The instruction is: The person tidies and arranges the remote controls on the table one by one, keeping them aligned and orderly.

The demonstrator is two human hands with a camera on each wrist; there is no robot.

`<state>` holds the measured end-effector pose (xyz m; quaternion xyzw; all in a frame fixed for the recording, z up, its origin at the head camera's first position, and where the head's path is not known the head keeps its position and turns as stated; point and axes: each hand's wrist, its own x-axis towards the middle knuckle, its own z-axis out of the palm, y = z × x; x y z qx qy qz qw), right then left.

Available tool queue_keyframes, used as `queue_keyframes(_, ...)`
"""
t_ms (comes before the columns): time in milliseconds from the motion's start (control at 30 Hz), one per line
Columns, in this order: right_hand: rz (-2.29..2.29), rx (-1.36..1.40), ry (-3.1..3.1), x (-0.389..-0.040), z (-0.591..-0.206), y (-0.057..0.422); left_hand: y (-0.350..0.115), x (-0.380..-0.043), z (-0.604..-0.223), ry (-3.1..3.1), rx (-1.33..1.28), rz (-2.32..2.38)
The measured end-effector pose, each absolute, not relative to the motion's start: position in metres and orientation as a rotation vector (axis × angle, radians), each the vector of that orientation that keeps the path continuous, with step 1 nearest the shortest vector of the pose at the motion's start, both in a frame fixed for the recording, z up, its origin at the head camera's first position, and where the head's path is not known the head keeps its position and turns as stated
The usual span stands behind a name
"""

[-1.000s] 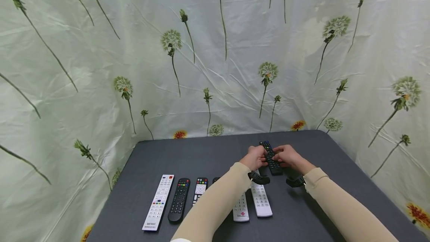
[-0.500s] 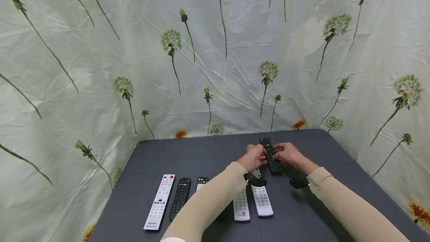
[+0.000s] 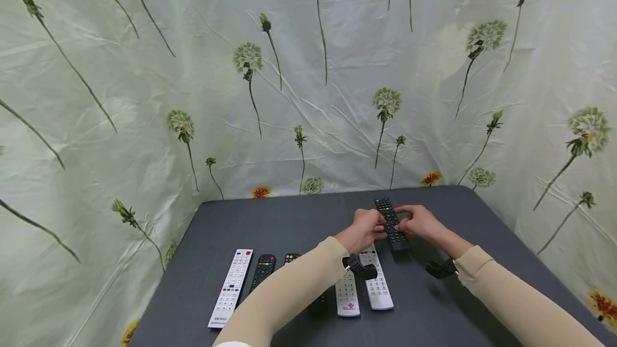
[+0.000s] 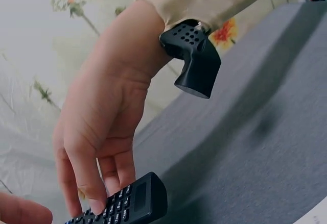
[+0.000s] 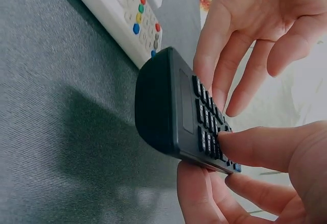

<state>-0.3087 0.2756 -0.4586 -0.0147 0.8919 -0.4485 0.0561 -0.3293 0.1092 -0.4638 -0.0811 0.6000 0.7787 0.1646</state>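
A black remote control (image 3: 396, 237) is held tilted over the right back part of the table. My right hand (image 3: 424, 225) pinches it, thumb on the buttons and fingers beneath, as the right wrist view shows. On its other side is my left hand (image 3: 362, 231), its fingertips at the remote's edge and its thumb apart from it. In the left wrist view the right hand (image 4: 102, 101) comes down over the black remote (image 4: 140, 201), and a left finger (image 4: 23, 211) shows at the lower left.
Along the grey table (image 3: 270, 224) lie a white remote (image 3: 230, 288), a black one (image 3: 262, 269), one with coloured buttons (image 3: 291, 257) and two more white ones (image 3: 347, 296), (image 3: 378, 288). My left sleeve (image 3: 289, 296) covers part of the row. A flowered curtain (image 3: 337, 122) hangs behind.
The black remote's far end has shifted away from me a little, and its near end now stands higher over its shadow. My forearms have spread apart, the left one covering more of the remotes.
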Motion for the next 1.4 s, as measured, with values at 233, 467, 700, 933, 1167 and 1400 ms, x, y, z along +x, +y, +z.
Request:
queue_keyframes(233, -1.352, -0.109, 2.707, -0.292, -0.454, 0.279, 0.106, -0.308, -0.457, 1.714, -0.163, 2.215)
queue_keyframes(467, -1.379, -0.116, 2.673, -0.274, -0.457, 0.281, 0.104, -0.287, -0.456, 1.687, -0.149, 2.235)
queue_keyframes(700, -1.353, -0.109, 2.685, -0.26, -0.462, 0.281, 0.102, -0.269, -0.457, 1.65, -0.176, 2.245)
queue_keyframes(933, -1.388, -0.093, 2.638, -0.246, -0.472, 0.283, 0.097, -0.255, -0.459, 1.588, -0.179, 2.211)
queue_keyframes(1167, -1.381, -0.153, 2.651, -0.238, -0.482, 0.284, 0.097, -0.244, -0.463, 1.613, -0.167, 2.124)
queue_keyframes(1400, -1.26, -0.093, 2.753, -0.235, -0.489, 0.284, 0.101, -0.239, -0.465, 1.667, -0.188, 2.104)
